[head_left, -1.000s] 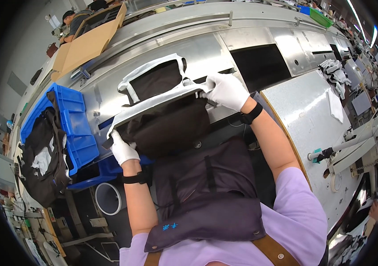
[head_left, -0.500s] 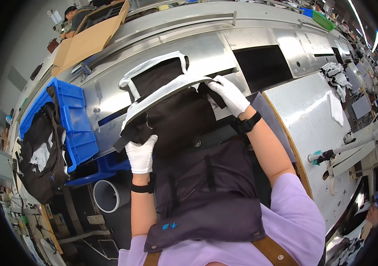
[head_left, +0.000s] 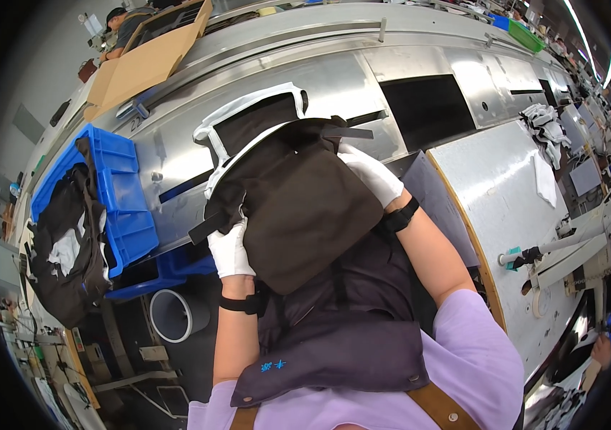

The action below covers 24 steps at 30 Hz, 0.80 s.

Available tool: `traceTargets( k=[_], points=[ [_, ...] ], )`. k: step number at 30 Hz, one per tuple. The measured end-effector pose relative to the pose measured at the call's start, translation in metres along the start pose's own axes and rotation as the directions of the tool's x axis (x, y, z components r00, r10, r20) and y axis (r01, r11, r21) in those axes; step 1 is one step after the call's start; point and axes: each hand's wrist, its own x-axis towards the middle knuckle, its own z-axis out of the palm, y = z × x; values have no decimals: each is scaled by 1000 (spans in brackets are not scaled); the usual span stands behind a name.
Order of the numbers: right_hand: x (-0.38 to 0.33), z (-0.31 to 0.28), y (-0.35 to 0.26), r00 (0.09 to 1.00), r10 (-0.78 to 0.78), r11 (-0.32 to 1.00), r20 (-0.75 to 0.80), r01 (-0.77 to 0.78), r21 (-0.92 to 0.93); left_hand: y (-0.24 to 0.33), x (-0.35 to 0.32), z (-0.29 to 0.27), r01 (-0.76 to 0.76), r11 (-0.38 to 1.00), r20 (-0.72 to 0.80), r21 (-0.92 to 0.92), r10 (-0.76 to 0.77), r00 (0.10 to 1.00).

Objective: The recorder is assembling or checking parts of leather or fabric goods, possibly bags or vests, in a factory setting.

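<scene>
Head view: dark fabric panel [head_left: 298,208] lies between both gloved hands' fingers [head_left: 228,240], pinched.

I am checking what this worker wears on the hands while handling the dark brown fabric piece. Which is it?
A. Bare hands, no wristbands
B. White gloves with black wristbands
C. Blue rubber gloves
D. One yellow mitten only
B: the left hand and the right hand are both in white gloves with a black band at each wrist, gripping the dark brown fabric piece.
</scene>
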Motion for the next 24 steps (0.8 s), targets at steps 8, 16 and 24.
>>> traceTargets(
  k=[8, 16, 24],
  points=[
    [-1, -4, -15, 961, -13, 896, -276, -112, -430, 61, -9, 7, 150, 983, 242, -108, -121, 963],
    [56, 39, -57, 862, -503, 641, -63, 324, -696, 85, 84, 23, -475, 873, -58, -109, 472, 880],
    [87, -51, -29, 966, 5, 462, -257, -230, -857, 38, 134, -18, -138, 752, 373, 644, -152, 915]
  ],
)
